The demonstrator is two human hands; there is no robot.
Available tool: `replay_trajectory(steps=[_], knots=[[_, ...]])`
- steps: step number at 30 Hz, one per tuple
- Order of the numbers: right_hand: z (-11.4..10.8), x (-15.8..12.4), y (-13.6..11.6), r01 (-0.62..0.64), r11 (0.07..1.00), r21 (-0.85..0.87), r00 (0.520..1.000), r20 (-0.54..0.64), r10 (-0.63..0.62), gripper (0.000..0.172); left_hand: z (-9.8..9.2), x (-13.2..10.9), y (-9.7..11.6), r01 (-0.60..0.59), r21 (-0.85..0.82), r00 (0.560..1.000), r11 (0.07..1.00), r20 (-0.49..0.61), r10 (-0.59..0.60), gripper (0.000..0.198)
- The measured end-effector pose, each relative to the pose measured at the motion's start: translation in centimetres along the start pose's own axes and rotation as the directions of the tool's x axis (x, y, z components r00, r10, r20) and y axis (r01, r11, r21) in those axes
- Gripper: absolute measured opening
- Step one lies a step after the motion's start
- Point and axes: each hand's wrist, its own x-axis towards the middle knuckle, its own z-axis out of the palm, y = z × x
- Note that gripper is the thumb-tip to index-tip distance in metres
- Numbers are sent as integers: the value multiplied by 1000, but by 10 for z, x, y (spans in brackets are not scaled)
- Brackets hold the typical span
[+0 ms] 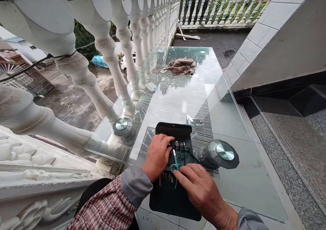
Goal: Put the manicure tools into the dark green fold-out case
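Note:
A black manicure case lies unfolded at the near edge of the glass table, with nail clippers and several slim metal tools held in its slots. My left hand grips the case's left side, its fingers bent over the edge. Between thumb and fingers of my right hand are the handle loops of small green-handled scissors. The scissors lie over the case's middle, blades pointing away from me. My right palm is above the case's lower right part and hides some of it.
The glass table has round dark supports under it. On it lie a small silver tool, a small card and a crumpled brown cloth. White balusters run along the left; stone steps are at right.

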Motion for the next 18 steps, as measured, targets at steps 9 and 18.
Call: replay_trajectory(steps=[9,18], knots=[[9,7,-4,-213,974,75,977,-5,214,22,0,1,1,5,3,1000,1000,8,-5,30],[10,9,-6,-287,957,31,958,-16,288,18,-1,1,2,12,-1,1000,1000,13,-12,31]])
